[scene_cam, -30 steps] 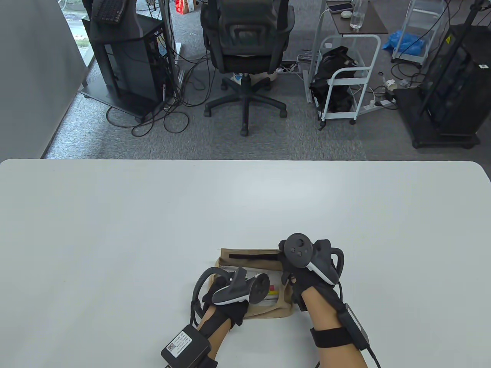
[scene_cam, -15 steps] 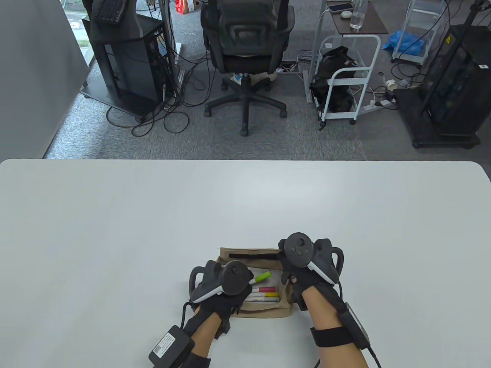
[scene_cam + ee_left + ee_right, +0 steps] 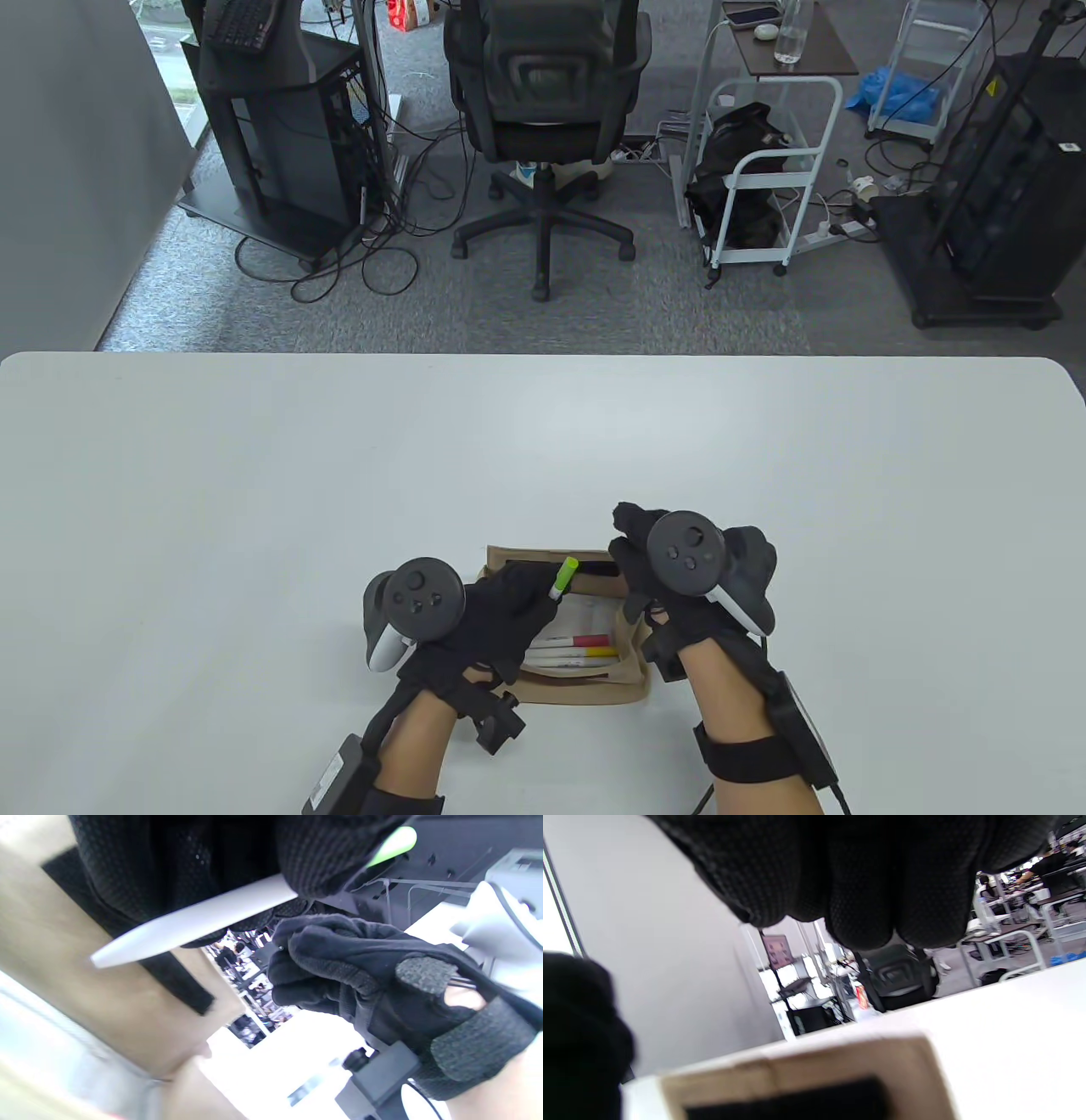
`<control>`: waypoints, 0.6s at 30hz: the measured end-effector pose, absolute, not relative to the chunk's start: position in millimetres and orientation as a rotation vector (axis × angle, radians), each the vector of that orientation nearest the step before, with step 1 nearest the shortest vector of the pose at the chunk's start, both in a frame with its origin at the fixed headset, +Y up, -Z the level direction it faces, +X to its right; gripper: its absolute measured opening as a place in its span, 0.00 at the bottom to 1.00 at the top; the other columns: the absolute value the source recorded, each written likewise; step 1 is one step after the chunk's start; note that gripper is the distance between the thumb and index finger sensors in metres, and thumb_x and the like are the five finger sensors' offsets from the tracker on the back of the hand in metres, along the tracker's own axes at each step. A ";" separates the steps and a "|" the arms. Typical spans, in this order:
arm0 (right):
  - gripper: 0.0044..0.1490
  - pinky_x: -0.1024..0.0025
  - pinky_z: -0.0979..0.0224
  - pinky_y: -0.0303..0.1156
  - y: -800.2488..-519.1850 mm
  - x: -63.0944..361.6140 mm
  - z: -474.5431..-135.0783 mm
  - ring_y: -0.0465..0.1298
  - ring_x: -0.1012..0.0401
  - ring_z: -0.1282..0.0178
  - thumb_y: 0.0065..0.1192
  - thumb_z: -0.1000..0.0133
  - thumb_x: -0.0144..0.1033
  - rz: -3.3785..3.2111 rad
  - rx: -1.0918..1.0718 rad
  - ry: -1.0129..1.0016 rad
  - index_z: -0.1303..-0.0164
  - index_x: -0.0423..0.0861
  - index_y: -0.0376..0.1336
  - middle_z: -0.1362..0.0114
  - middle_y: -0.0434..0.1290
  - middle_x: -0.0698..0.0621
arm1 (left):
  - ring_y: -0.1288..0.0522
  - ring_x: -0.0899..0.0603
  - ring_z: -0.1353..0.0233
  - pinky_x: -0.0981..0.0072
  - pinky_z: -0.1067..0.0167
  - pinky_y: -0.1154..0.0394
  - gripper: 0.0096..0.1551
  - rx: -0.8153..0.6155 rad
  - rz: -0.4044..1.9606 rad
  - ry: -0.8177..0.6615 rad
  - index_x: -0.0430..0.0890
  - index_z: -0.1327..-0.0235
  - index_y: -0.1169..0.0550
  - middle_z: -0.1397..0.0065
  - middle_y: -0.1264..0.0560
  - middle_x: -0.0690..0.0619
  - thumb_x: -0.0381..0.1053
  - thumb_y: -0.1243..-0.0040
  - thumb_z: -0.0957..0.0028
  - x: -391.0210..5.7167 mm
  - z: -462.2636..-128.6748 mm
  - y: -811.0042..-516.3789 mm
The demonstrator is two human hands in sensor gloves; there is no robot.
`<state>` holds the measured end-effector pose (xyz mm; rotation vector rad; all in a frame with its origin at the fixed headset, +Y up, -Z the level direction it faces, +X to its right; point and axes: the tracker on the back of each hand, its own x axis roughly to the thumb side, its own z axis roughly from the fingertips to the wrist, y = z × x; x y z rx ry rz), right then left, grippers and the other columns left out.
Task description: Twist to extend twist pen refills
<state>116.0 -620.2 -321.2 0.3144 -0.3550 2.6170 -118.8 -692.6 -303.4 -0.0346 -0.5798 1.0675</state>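
**Left hand lifting green-capped pen out of pouch**

Since a second ago the left hand (image 3: 501, 615) is coming up and left out of the tan pouch (image 3: 585, 683), now carrying a pen (image 3: 562, 577) clear of the others; half a second ago that pen was lying lower, over the pouch contents. Right hand (image 3: 653, 586) is shifting slightly up and away from the pouch's right edge, which it was holding before.

Current state:
- Left hand is clamping the pen between curled fingers and thumb. Table view is showing only the green cap end sticking out past the fingertips, pointing up and away from the person. Left wrist view is showing the white barrel (image 3: 191, 918) running out the other side of the fingers (image 3: 322, 861), tapered tip pointing lower left, green end (image 3: 392, 844) upper right.
- Pen is sitting above the pouch's far edge, near the black strip (image 3: 594, 567) on the open flap, not touching the pouch as far as I can tell.
- Right hand is hovering just right of the pen, fingers curled in, nothing visibly in them. Right wrist view is showing only bunched fingertips (image 3: 861, 899) over the flap (image 3: 797, 1077).
- Two more pens are lying side by side in the pouch: one red-capped (image 3: 585, 639), one yellow-capped (image 3: 594, 653).
- Pouch is resting on the white table (image 3: 254, 509), near the front edge.
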 end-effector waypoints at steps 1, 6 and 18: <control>0.32 0.33 0.35 0.69 -611.5 116.1 -316.8 0.81 0.40 0.45 0.75 0.50 0.39 2.561 0.348 -0.374 0.38 0.37 0.73 0.39 0.82 0.38 | 0.17 0.35 0.40 0.43 0.43 0.21 0.28 -0.030 1.110 -0.590 0.39 0.40 0.21 0.37 0.21 0.38 0.48 0.37 0.53 -118.9 -302.5 -691.7; 0.31 0.32 0.34 0.68 -590.3 116.6 -306.4 0.80 0.39 0.41 0.73 0.48 0.37 2.280 0.527 -0.338 0.37 0.37 0.73 0.38 0.81 0.38 | 0.17 0.35 0.40 0.43 0.42 0.21 0.28 -0.046 1.228 -0.626 0.39 0.39 0.21 0.37 0.22 0.38 0.48 0.37 0.52 -119.1 -300.4 -688.8; 0.37 0.26 0.30 0.62 -600.4 101.1 -312.4 0.69 0.33 0.29 0.68 0.45 0.34 1.974 0.822 0.045 0.27 0.32 0.64 0.27 0.72 0.32 | 0.17 0.35 0.39 0.43 0.42 0.21 0.28 -0.089 1.250 -0.660 0.39 0.39 0.21 0.36 0.22 0.39 0.47 0.39 0.52 -114.6 -300.0 -691.2</control>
